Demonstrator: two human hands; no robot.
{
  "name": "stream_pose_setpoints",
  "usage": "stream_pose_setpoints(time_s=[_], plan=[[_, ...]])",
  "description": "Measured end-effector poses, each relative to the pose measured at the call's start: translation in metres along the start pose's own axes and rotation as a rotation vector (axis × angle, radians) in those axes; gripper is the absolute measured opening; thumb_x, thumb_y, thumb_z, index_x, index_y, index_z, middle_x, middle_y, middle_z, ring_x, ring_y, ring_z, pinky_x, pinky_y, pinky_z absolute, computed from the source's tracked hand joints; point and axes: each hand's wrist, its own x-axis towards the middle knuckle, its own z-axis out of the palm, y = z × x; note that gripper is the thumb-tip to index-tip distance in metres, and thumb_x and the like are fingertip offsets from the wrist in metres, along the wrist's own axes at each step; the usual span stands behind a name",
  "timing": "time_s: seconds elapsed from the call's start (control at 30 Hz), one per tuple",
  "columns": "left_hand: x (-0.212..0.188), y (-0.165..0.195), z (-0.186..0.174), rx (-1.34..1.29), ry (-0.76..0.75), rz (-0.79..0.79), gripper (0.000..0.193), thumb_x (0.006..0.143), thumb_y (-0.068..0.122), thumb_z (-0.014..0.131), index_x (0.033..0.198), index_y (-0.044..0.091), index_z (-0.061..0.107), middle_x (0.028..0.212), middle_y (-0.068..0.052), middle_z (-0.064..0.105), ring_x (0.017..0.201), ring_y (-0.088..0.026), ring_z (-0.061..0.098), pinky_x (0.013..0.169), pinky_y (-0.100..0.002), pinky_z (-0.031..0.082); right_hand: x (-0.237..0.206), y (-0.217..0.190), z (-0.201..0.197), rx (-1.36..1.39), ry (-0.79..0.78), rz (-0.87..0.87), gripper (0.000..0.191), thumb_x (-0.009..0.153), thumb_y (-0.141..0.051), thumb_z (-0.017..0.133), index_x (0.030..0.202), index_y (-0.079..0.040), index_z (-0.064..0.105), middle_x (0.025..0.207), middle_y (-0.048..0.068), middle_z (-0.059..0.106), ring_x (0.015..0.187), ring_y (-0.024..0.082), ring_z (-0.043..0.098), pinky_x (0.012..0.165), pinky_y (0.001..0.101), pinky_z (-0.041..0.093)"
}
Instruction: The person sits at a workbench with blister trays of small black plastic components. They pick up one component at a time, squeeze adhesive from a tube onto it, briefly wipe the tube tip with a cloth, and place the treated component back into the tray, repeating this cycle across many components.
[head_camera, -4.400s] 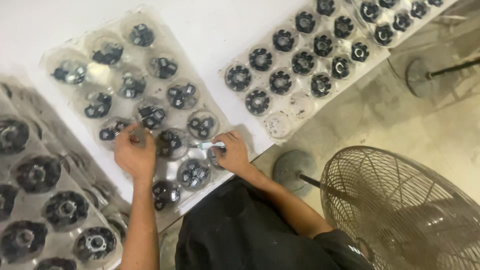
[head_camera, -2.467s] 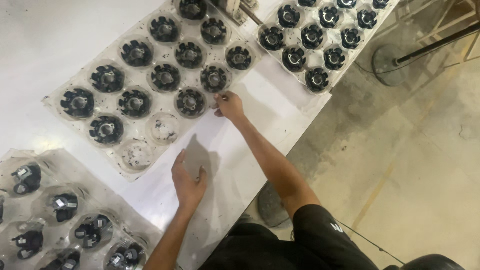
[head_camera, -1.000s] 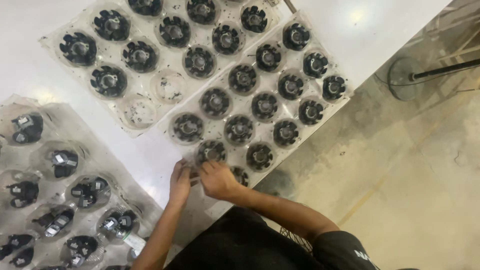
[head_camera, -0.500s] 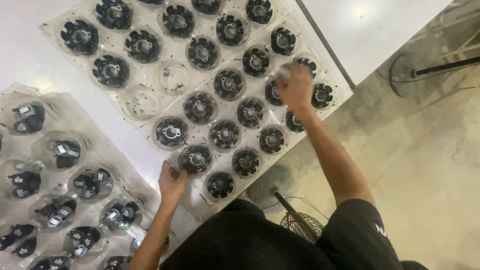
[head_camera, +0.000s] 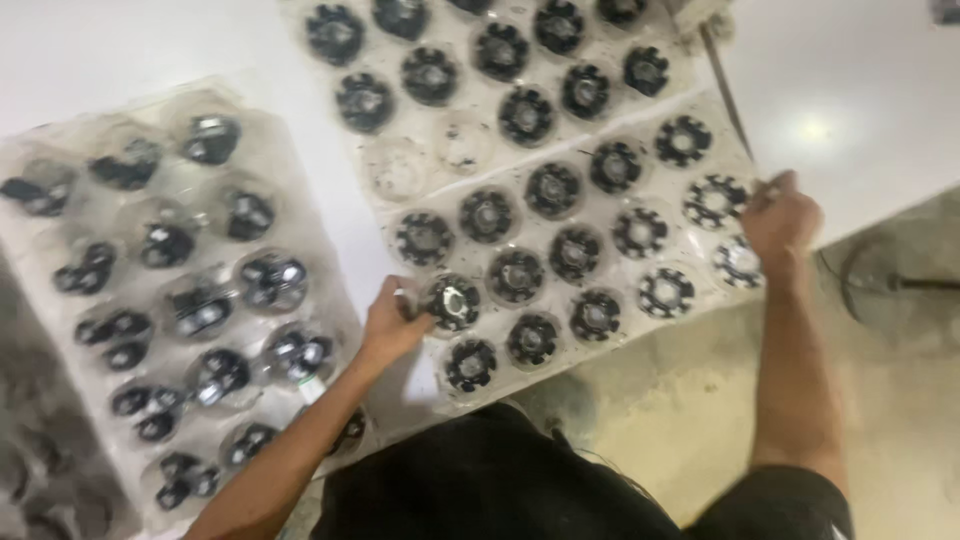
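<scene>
On the white counter (head_camera: 150, 40), near its front edge, lies a clear plastic tray (head_camera: 570, 250) of shallow round pockets, each holding a black toothed disc. The left hand (head_camera: 392, 322) is closed on the tray's near-left corner, fingers pinching beside one disc (head_camera: 453, 300). The right hand (head_camera: 780, 215) is curled around the far-right corner, by the discs at that end; whether it grips the rim or only presses it, I cannot tell through the blur.

The tray looks thin and flexible, likely light in itself but loaded with many small hard parts, so it would probably sag or twist if lifted by one corner. Opposite corners, as held, seem the safest grip; the film looks slick.

Room is tight: a second tray (head_camera: 480, 90) touches or overlaps its far side, a third tray (head_camera: 170, 280) of mixed dark parts sits just beside it on the left, and the counter edge with the floor (head_camera: 900, 400) below runs along the right and near sides.
</scene>
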Motion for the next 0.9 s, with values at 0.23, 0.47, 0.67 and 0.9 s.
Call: stream_pose_setpoints(time_s=[0.23, 0.47, 0.67, 0.9], plan=[[-0.045, 0.029, -0.049, 0.003, 0.048, 0.184, 0.051, 0.074, 0.017, 0.077, 0.117, 0.004, 0.053, 0.076, -0.014, 0.069, 0.070, -0.027, 0.070, 0.065, -0.041, 0.057, 0.001, 0.000, -0.022, 0.013, -0.088, -0.098, 0.018, 0.110, -0.017, 0.057, 0.105, 0.000, 0.061, 0.078, 0.017, 0.069, 0.073, 0.033, 0.070, 0.071, 0.0448, 0.055], [-0.116, 0.016, -0.130, -0.063, 0.176, 0.245, 0.049, 0.068, 0.015, 0.079, 0.111, 0.004, 0.057, 0.074, -0.013, 0.070, 0.069, -0.025, 0.071, 0.065, -0.039, 0.056, 0.046, -0.074, -0.040, 0.170, -0.148, -0.193, 0.018, 0.111, -0.017, 0.058, 0.105, 0.001, 0.060, 0.082, 0.016, 0.069, 0.076, 0.031, 0.070, 0.074, 0.0440, 0.055], [-0.193, -0.013, -0.216, -0.155, 0.303, 0.218, 0.050, 0.068, 0.015, 0.081, 0.112, 0.007, 0.058, 0.068, -0.007, 0.064, 0.061, -0.019, 0.064, 0.057, -0.034, 0.052, 0.078, -0.194, -0.079, 0.322, -0.099, -0.389, 0.019, 0.111, -0.016, 0.059, 0.106, 0.001, 0.060, 0.086, 0.015, 0.069, 0.079, 0.029, 0.070, 0.076, 0.0434, 0.055], [-0.309, -0.092, -0.326, -0.263, 0.622, 0.161, 0.048, 0.071, 0.009, 0.080, 0.115, 0.006, 0.061, 0.075, -0.001, 0.059, 0.062, -0.008, 0.057, 0.054, -0.026, 0.047, 0.080, -0.488, -0.159, 0.509, 0.087, -0.765, 0.019, 0.111, -0.016, 0.060, 0.106, 0.002, 0.059, 0.090, 0.013, 0.069, 0.083, 0.026, 0.069, 0.079, 0.0426, 0.055]])
